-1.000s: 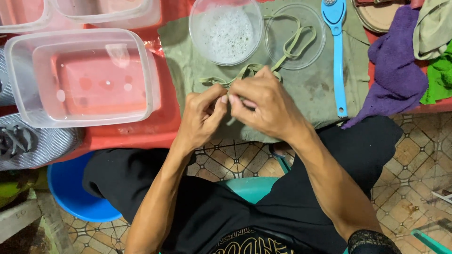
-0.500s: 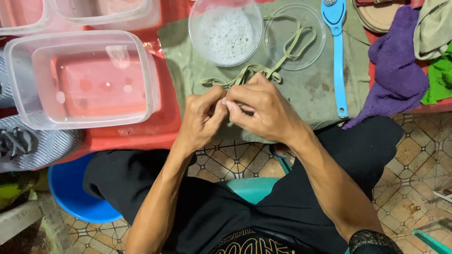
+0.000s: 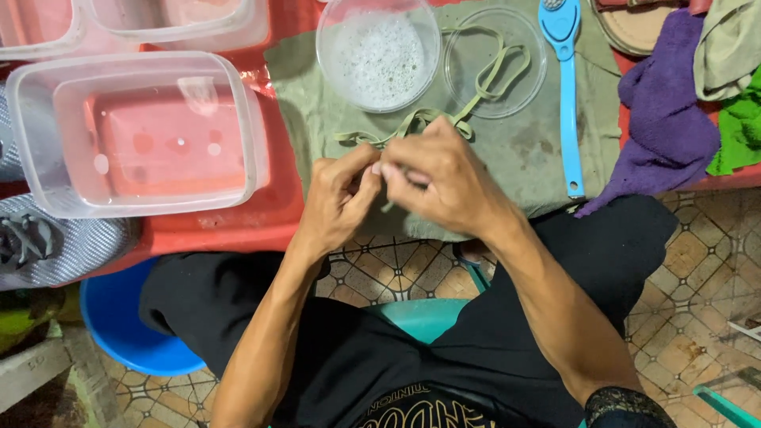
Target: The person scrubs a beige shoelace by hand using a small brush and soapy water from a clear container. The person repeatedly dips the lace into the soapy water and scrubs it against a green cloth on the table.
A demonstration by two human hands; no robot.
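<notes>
A home washing corner. Patterned floor tiles (image 3: 697, 261) lie under a low red bench (image 3: 238, 226). It carries plastic tubs (image 3: 135, 131), rags (image 3: 674, 119) and a soapy bowl (image 3: 379, 51).

Left hand (image 3: 337, 198) and right hand (image 3: 440, 178) brought together at the middle, fingertips meeting, thumbs and forefingers pinched shut. Right hand slightly higher, knuckles up, partly covering the left's fingertips. Both bare forearms angled inward from the lap, elbows spread apart.
</notes>
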